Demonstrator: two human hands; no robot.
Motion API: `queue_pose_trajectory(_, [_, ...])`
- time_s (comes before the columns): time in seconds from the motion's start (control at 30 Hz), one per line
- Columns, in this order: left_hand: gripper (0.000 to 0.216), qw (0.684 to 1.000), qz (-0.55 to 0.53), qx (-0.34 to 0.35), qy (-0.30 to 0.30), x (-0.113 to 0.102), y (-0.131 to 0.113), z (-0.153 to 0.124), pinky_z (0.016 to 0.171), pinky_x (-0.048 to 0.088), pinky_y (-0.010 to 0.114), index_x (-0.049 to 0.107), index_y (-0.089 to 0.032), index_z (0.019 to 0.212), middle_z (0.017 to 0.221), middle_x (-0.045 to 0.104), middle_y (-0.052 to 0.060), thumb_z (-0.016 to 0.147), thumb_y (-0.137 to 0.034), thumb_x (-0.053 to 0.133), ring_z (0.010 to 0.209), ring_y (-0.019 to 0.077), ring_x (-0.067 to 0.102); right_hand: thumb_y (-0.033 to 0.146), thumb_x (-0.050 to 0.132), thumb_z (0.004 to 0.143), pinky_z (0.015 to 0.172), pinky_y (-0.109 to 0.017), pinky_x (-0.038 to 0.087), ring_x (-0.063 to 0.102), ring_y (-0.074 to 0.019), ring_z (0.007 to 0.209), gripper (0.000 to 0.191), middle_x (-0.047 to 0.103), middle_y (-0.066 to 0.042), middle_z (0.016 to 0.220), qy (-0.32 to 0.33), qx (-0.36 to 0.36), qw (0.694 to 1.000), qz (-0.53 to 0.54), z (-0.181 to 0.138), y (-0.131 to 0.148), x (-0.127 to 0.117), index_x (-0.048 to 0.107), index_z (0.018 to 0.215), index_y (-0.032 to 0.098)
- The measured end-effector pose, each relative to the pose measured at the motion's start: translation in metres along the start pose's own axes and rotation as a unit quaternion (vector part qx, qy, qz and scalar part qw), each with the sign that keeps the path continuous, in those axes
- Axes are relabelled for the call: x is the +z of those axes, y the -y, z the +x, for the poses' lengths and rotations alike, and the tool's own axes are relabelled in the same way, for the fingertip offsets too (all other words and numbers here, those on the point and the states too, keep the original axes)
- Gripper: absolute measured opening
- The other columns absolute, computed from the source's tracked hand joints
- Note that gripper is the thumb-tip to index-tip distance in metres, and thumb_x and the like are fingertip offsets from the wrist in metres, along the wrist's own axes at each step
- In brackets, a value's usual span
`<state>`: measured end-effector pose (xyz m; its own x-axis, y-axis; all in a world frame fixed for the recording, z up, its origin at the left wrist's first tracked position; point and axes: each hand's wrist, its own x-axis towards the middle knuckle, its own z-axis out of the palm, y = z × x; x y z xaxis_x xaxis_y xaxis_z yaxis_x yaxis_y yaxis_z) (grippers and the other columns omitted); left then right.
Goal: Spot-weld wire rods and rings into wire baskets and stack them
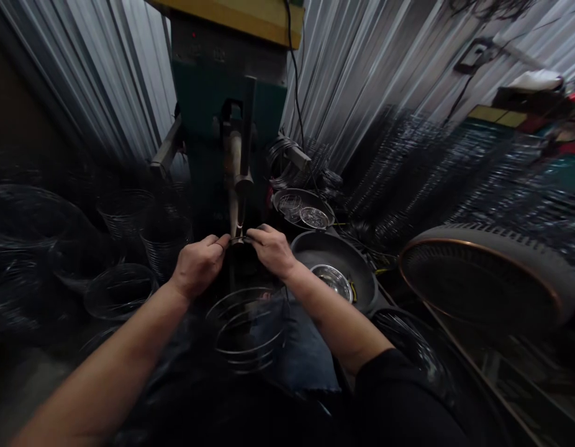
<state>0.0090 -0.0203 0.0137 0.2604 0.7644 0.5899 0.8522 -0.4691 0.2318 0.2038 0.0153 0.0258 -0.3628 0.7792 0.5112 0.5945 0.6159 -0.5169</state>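
My left hand [200,266] and my right hand [272,249] face each other just in front of a machine's electrode arms [236,161]. Both are closed, fingertips pinching the two sides of a thin metal wire piece [238,239] at the electrode tips. Its full shape is too dark and small to make out. Below my hands, several shiny wire rings [248,354] lie around my lap, close to my jeans. The dark green machine body [199,93] stands straight ahead.
At right are a round grey tray [369,282] holding a metal bowl [334,279], a smaller tray [331,208] with wire parts, and a round fan [483,279]. Stacked wire rings [120,292] stand at left. Corrugated metal sheeting [362,62] forms the back wall.
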Motion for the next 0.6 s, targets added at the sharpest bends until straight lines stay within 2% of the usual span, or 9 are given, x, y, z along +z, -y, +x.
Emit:
queue_pose_trajectory(0.1, [0.040,1.000,0.008,-0.012,0.023,0.017,0.009,0.001,0.057,0.043,0.024,0.069,-0.018,0.099,0.079,0.065,0.007,0.093,-0.036,0.035,0.066,0.0156,0.061,0.023,0.049,0.090,0.072,-0.024,0.043,0.057,-0.0147,0.074,0.022,0.061,-0.004,0.081,0.085,0.022,0.992,-0.085,0.006,-0.008,0.004,0.070,0.096,0.022])
queue_pose_trajectory(0.23, [0.039,0.998,-0.025,-0.021,0.050,0.031,0.016,0.002,0.058,0.043,0.023,0.070,-0.017,0.091,0.076,0.063,0.006,0.093,-0.036,0.035,0.065,0.0142,0.060,0.023,0.041,0.092,0.067,-0.026,0.041,0.060,-0.0182,0.076,0.028,0.065,-0.008,0.086,0.150,0.046,0.966,-0.203,0.006,-0.012,0.010,0.067,0.101,0.019])
queue_pose_trajectory(0.4, [0.034,0.995,-0.060,-0.033,0.066,0.039,0.024,0.014,0.061,0.044,0.022,0.070,-0.016,0.092,0.077,0.064,0.005,0.090,-0.032,0.040,0.068,0.0134,0.061,0.020,0.034,0.093,0.062,-0.027,0.040,0.063,-0.0191,0.073,0.031,0.066,-0.009,0.090,0.182,0.061,0.941,-0.279,0.013,-0.012,0.013,0.064,0.103,0.021])
queue_pose_trajectory(0.6, [0.031,0.994,-0.060,-0.047,0.073,0.041,0.032,0.030,0.065,0.046,0.023,0.070,-0.016,0.094,0.079,0.066,0.005,0.088,-0.028,0.042,0.071,0.0140,0.063,0.022,0.029,0.094,0.067,-0.027,0.044,0.065,-0.0209,0.082,0.033,0.065,-0.009,0.094,0.206,0.062,0.923,-0.319,0.029,-0.016,0.016,0.060,0.105,0.021])
